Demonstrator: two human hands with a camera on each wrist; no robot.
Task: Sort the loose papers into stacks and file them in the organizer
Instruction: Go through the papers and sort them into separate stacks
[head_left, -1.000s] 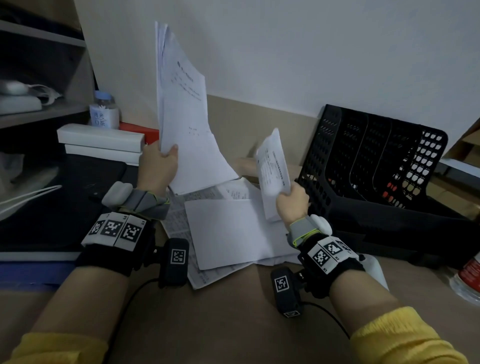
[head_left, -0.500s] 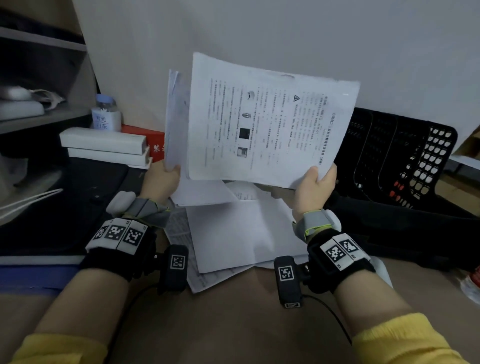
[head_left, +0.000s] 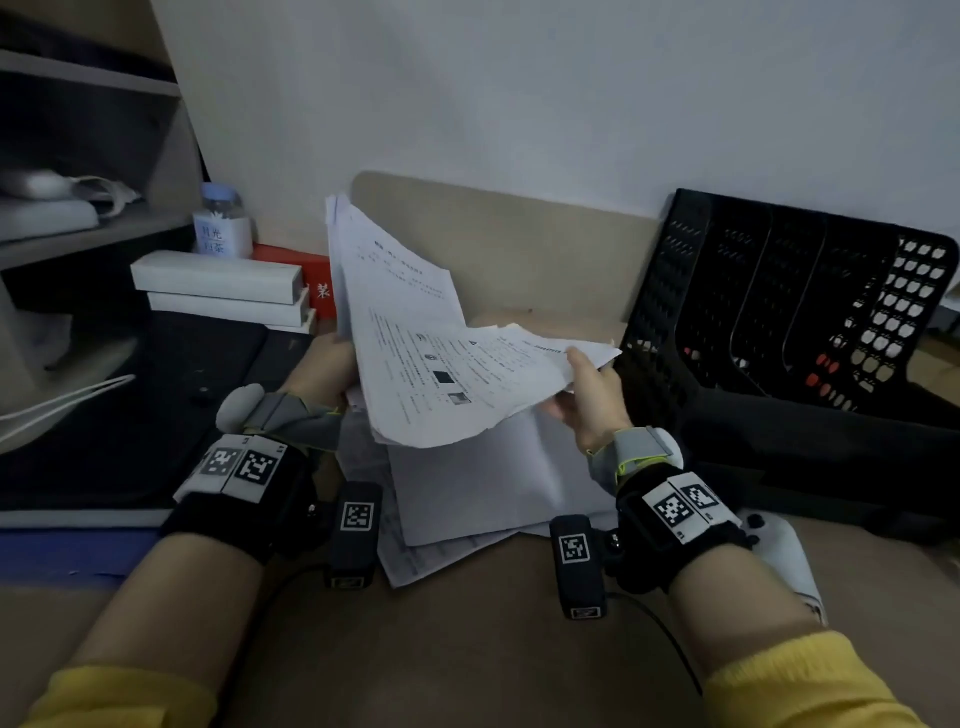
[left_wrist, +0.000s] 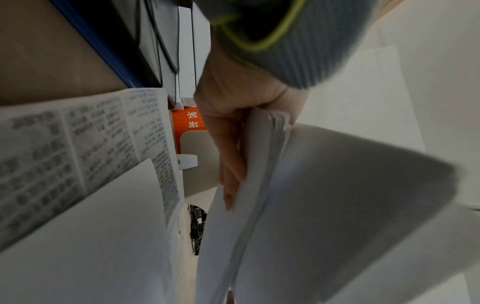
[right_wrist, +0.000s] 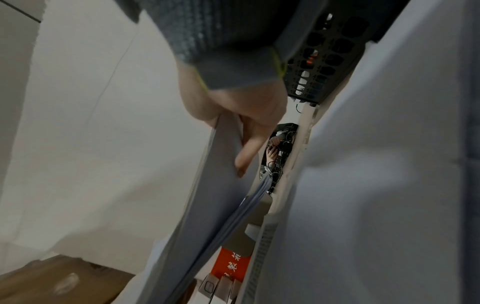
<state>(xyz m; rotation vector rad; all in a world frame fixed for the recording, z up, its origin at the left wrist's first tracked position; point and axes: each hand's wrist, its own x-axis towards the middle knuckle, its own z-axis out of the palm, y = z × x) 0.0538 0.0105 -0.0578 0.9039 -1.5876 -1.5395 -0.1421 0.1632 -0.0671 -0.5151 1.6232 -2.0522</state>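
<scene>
Above the desk litter, both my hands (head_left: 589, 400) pinch the paper sheaf (head_left: 441, 374); I'd square edges before filing in the organizer (head_left: 779, 322).

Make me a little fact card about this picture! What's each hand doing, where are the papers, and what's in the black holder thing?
left hand: holds the left edge of the paper bundle
right hand: pinches the right edge of the same bundle
bundle: lifted above the desk, bent between the hands
loose sheets: lying on the desk under the bundle
black organizer: to the right, no papers seen in its slots
</scene>
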